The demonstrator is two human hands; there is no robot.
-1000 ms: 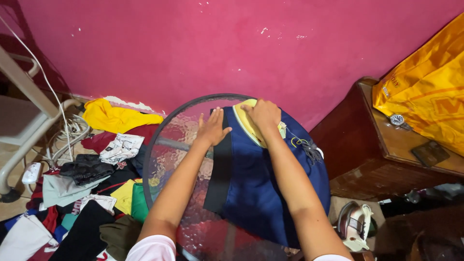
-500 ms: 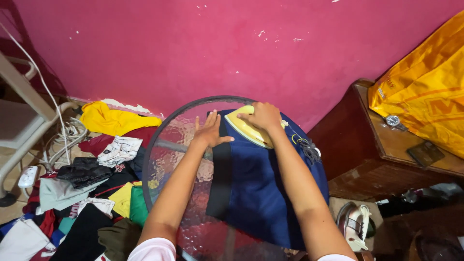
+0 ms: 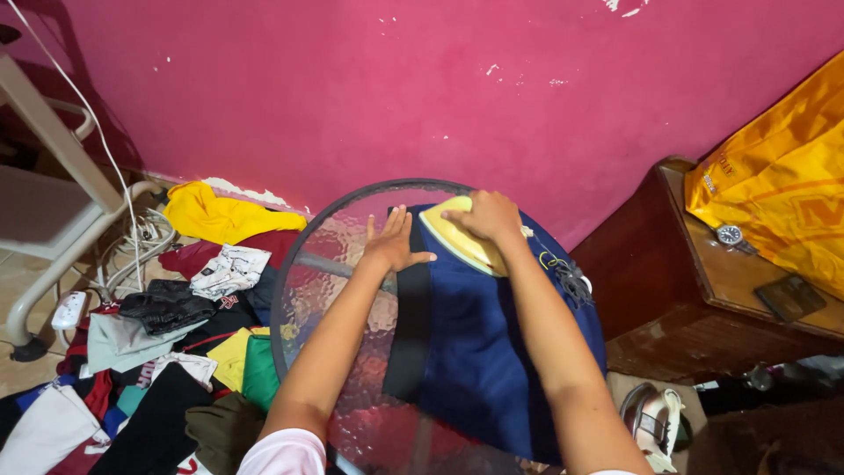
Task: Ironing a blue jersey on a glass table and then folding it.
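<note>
So from my feed: a navy cloth [image 3: 492, 352] with a black band down its left edge is spread over the round glass bench [image 3: 303, 290], hanging off the right side. The right hand [image 3: 488, 215] is wrapped around a yellow iron [image 3: 457, 239] sitting at the cloth's far end, near the pink wall [image 3: 422, 97]. The left hand [image 3: 393, 244] is open and flat, fingers spread, pressing the cloth's top left corner just beside the iron. The iron's cord [image 3: 563, 274] lies bunched on the cloth by the right forearm. Left of the bench the floor is buried in a pile of clothes [image 3: 176, 334], with a yellow shirt [image 3: 220, 215] on top by the wall. On the right there's a wooden cabinet [image 3: 668, 299] with a yellow bag [image 3: 782, 207], a watch [image 3: 730, 235] and a dark wallet [image 3: 789, 297] on it
</note>
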